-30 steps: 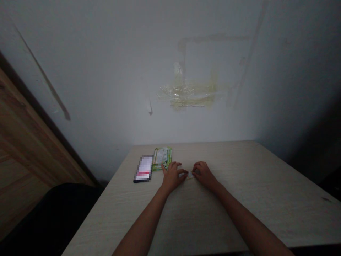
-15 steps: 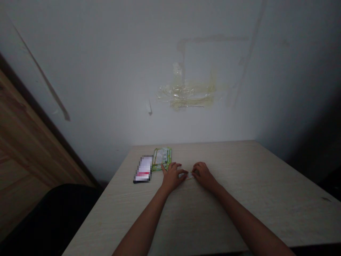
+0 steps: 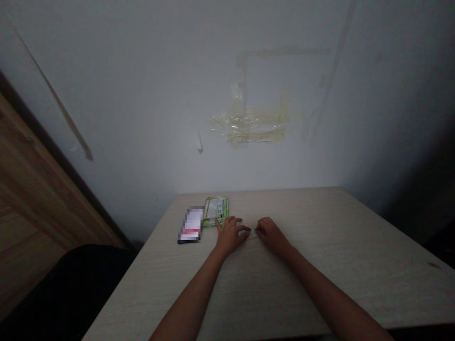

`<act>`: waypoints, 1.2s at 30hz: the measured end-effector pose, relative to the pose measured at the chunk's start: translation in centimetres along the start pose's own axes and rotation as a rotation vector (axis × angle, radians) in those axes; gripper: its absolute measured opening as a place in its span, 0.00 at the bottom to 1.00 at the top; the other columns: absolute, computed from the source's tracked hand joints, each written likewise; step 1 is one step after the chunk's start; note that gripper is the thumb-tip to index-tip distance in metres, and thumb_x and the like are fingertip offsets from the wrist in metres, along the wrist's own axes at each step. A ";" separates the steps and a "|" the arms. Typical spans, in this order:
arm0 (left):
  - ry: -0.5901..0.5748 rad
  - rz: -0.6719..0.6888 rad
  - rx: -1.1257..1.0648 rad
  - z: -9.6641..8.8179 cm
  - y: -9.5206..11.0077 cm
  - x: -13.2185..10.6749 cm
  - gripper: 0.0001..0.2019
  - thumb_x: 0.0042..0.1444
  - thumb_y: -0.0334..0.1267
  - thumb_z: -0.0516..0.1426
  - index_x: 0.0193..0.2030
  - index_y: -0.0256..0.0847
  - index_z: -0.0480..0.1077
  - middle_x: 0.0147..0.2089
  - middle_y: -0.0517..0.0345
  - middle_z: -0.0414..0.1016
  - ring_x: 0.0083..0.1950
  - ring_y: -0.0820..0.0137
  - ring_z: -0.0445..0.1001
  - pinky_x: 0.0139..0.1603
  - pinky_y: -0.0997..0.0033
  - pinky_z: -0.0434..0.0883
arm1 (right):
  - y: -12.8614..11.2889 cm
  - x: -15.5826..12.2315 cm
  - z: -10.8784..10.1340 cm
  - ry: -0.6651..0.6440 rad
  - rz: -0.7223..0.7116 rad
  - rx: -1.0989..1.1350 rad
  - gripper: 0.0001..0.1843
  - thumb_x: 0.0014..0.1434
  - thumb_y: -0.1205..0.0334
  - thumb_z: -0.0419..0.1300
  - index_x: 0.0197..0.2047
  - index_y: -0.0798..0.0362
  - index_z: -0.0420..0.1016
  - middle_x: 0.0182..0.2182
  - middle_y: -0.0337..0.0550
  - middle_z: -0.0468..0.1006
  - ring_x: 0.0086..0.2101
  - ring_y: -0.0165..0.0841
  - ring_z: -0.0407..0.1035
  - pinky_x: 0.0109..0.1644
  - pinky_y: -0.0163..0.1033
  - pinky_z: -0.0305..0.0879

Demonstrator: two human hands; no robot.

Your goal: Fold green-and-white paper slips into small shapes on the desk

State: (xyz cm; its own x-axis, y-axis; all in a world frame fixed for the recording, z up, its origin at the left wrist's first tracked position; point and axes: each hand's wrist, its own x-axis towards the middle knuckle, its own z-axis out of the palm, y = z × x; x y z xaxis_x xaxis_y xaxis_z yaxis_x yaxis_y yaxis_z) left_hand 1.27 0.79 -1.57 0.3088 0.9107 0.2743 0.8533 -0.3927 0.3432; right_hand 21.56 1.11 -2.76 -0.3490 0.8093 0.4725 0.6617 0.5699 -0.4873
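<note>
Both of my hands rest on a pale wooden table (image 3: 320, 265), close together near its far side. My left hand (image 3: 229, 235) and my right hand (image 3: 272, 234) pinch a small pale piece (image 3: 253, 233) between their fingertips; it is too small and dim to name. The left hand's other fingers are spread on the tabletop. Just left of my left hand lies a green and white packet (image 3: 216, 210), with a phone (image 3: 192, 225) beside it.
A white wall (image 3: 142, 94) with old tape residue (image 3: 249, 125) stands right behind the table. A wooden panel (image 3: 31, 199) leans at the left. A dark shape (image 3: 67, 284) sits at the table's left edge. The room is dim.
Hardly anything differs; my right hand has shifted very slightly while both hands keep pinching the small piece.
</note>
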 end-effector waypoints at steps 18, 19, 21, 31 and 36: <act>0.029 0.007 0.018 0.4 -0.1 0.0 0.10 0.57 0.51 0.58 0.45 0.67 0.74 0.58 0.62 0.69 0.66 0.55 0.54 0.61 0.23 0.28 | 0.2 -0.1 -0.1 0.019 0.089 0.144 0.08 0.54 0.74 0.56 0.35 0.53 0.72 0.36 0.44 0.74 0.39 0.34 0.68 0.47 0.40 0.65; 0.025 0.003 0.020 0.4 0.0 0.0 0.10 0.57 0.51 0.58 0.45 0.67 0.75 0.59 0.62 0.69 0.66 0.55 0.54 0.61 0.24 0.28 | 0.2 -0.1 -0.2 0.018 0.085 0.149 0.08 0.54 0.74 0.56 0.35 0.52 0.72 0.35 0.43 0.75 0.39 0.34 0.68 0.47 0.40 0.65; 0.020 -0.006 0.026 0.3 0.1 0.0 0.10 0.57 0.50 0.58 0.46 0.66 0.75 0.59 0.61 0.69 0.66 0.55 0.54 0.62 0.24 0.28 | 0.2 0.0 -0.3 0.017 0.079 0.159 0.09 0.53 0.74 0.56 0.34 0.52 0.73 0.35 0.43 0.75 0.39 0.34 0.69 0.46 0.40 0.65; 0.039 -0.032 0.069 0.4 0.1 0.0 0.11 0.58 0.50 0.56 0.47 0.67 0.74 0.59 0.61 0.68 0.67 0.54 0.53 0.62 0.25 0.29 | 0.3 -0.1 -0.9 -0.021 0.053 0.255 0.09 0.53 0.73 0.59 0.33 0.50 0.78 0.35 0.42 0.78 0.40 0.34 0.71 0.48 0.40 0.66; 0.047 -0.041 0.076 0.6 0.0 0.0 0.13 0.57 0.52 0.57 0.49 0.69 0.73 0.62 0.60 0.65 0.67 0.52 0.52 0.62 0.25 0.28 | 0.6 -0.1 -0.7 -0.035 0.022 0.278 0.11 0.55 0.72 0.58 0.37 0.49 0.79 0.37 0.42 0.78 0.43 0.34 0.71 0.51 0.42 0.66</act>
State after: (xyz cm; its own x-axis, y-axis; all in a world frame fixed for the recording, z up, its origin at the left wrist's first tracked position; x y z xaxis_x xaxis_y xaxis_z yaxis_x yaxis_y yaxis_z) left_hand 1.53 0.86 -2.06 0.2540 0.9181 0.3042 0.8947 -0.3425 0.2866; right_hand 22.45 1.22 -2.59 -0.3622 0.8238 0.4361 0.4636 0.5651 -0.6824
